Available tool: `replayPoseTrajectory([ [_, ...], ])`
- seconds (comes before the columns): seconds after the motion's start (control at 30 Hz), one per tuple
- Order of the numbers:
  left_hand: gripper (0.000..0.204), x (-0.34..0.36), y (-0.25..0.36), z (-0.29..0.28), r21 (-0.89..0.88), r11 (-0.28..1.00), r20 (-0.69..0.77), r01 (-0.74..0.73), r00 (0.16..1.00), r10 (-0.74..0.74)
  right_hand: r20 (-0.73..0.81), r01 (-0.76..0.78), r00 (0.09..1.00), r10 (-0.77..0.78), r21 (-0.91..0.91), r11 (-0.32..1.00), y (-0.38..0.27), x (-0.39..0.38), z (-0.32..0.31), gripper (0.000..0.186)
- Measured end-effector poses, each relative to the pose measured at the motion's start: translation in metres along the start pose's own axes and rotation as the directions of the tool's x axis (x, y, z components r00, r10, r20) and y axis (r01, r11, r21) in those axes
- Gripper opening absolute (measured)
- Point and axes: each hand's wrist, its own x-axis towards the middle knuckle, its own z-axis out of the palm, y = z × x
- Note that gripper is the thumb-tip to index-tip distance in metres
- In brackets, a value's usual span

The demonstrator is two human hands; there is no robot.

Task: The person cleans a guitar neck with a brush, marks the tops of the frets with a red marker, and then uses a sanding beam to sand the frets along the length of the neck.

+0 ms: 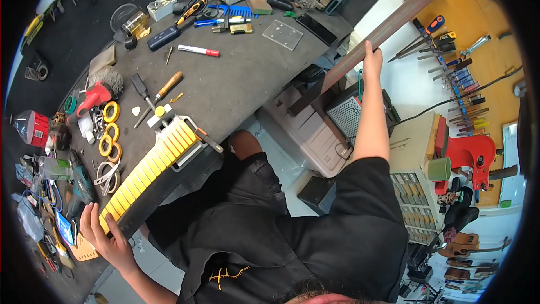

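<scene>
A guitar neck (147, 170) lies on the bench's near edge, its fretboard covered in yellow tape with bare fret lines between the strips. A small vise (188, 145) supports its right end. At its lower left end, my left hand (107, 239) grips the neck between thumb and fingers. My right hand (372, 66) reaches far out to the right, closed around a long, straight, dark brown bar (349, 63). That bar is tilted, well apart from the neck, with its upper end near the wall tools.
On the dark workbench (242, 79) lie a red-capped marker (198, 50), a wooden-handled tool (169, 85), yellow tape rolls (106, 145), scissors (107, 177) and a cordless drill (82, 177). A phone (316, 28) sits near the right edge. Screwdrivers hang on a wooden board (489, 17); a red arbor press (472, 155) stands right.
</scene>
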Motion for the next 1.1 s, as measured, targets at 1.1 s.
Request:
replayPoseTrajectory([
  [1.1, 0.053, 0.095, 0.146, -0.14, -0.782, 0.623, 0.203, -0.001, 0.945, 0.257, 0.284, -0.039, 0.664, -0.691, 0.937, 0.347, -0.437, -0.258, -0.073, 0.036],
])
